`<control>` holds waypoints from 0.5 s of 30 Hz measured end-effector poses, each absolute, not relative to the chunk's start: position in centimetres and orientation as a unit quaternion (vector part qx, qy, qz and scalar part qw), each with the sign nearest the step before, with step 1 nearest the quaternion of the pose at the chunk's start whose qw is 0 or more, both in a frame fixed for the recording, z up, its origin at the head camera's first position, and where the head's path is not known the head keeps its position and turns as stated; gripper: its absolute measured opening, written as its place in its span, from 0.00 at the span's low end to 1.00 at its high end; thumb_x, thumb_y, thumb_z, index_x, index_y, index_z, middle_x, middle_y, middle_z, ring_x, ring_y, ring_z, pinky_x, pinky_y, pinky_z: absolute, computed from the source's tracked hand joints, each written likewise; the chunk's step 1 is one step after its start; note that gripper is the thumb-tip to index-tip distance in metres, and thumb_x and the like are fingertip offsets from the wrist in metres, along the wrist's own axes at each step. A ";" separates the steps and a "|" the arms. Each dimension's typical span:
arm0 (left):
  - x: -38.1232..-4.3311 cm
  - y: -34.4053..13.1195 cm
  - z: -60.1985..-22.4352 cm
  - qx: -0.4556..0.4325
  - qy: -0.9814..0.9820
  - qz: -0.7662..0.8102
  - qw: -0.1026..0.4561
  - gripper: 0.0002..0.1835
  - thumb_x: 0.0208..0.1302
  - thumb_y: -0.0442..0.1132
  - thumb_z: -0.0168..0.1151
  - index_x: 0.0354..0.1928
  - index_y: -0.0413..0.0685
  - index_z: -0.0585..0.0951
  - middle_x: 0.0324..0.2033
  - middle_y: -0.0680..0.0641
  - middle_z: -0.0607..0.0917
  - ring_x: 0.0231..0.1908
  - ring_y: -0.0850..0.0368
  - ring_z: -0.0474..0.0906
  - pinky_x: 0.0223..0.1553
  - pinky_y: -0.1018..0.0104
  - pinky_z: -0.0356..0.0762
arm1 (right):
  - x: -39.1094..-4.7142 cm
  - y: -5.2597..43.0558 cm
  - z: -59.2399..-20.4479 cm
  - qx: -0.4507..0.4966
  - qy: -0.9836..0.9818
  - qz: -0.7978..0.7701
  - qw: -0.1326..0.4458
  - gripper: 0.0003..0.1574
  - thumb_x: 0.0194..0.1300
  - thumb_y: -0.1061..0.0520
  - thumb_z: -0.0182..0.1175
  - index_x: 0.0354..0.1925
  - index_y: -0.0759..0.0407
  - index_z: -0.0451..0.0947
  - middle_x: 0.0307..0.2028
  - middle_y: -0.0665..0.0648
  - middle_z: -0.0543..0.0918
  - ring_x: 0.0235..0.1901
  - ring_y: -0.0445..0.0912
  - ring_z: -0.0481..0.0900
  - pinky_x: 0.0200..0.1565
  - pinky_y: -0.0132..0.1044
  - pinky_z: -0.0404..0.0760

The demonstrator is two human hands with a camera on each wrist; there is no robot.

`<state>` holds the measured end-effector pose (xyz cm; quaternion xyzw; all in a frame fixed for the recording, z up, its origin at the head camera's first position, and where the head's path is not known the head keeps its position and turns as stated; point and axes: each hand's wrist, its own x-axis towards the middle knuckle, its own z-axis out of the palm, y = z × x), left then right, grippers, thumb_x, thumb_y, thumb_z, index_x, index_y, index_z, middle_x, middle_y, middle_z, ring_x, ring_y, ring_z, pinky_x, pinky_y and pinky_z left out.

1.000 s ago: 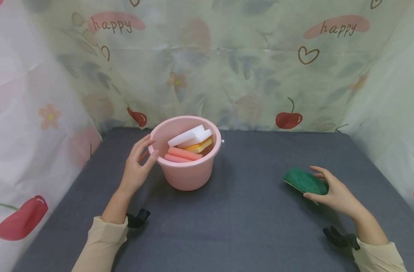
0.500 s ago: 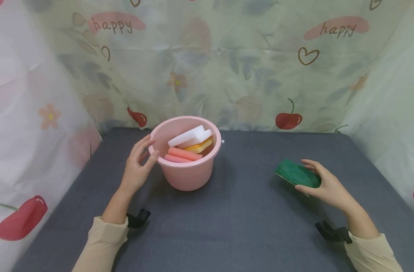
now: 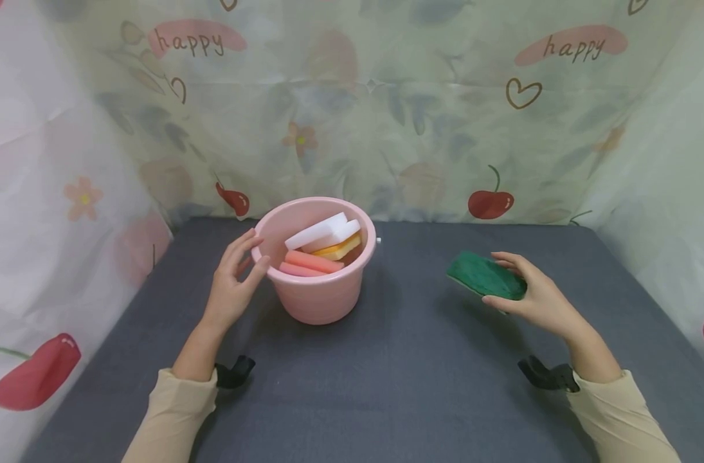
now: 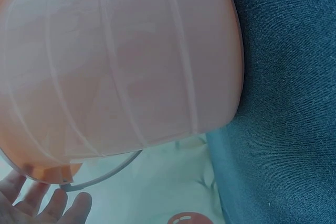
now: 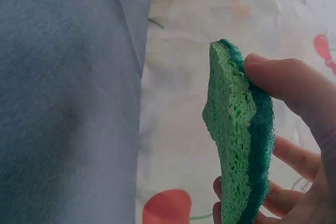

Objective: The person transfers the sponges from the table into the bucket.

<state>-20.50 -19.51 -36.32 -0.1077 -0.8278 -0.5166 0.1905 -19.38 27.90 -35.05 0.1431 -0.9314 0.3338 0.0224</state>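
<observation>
A pink bucket (image 3: 319,302) stands left of the middle of the table. My left hand (image 3: 229,286) rests its spread fingers and thumb against the bucket's left rim; the left wrist view has its fingertips (image 4: 79,208) beside the rim. Inside the bucket lie white sponges (image 3: 317,232), a yellow sponge (image 3: 341,248) and pink-orange sponges (image 3: 312,261). Right of the bucket, my right hand (image 3: 539,296) holds a green scouring sponge (image 3: 483,275) above the table, pinched between thumb and fingers. In the right wrist view the sponge (image 5: 233,129) shows a light porous layer and a dark scrubbing layer.
The table (image 3: 398,386) has a dark grey cloth cover. Printed curtains (image 3: 409,116) hang behind and at both sides. A grey wire handle (image 4: 113,171) hangs off the bucket's far side. Black straps (image 3: 545,374) sit at both wrists.
My right hand has carried the green scouring sponge leftward and away from me, toward the bucket. My left hand and the bucket have stayed in place.
</observation>
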 end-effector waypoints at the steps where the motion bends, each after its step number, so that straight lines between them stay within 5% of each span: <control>1: -20.5 -19.5 -36.3 -0.108 -0.827 -0.518 0.190 0.24 0.64 0.39 0.58 0.62 0.45 0.71 0.68 0.47 0.63 0.69 0.49 0.56 0.66 0.43 0.60 | -19.5 27.7 -34.9 0.146 -0.931 0.334 0.024 0.49 0.55 0.48 0.67 0.68 0.57 0.54 0.63 0.69 0.65 0.60 0.65 0.65 0.51 0.56 0.70; 15: -20.5 -19.5 -36.2 -0.107 -0.827 -0.518 0.189 0.24 0.64 0.39 0.58 0.62 0.45 0.71 0.69 0.46 0.63 0.69 0.49 0.56 0.66 0.43 0.60 | -20.7 25.0 -33.1 0.189 -0.919 0.341 0.054 0.47 0.55 0.49 0.67 0.68 0.53 0.56 0.63 0.65 0.66 0.61 0.61 0.67 0.52 0.53 0.70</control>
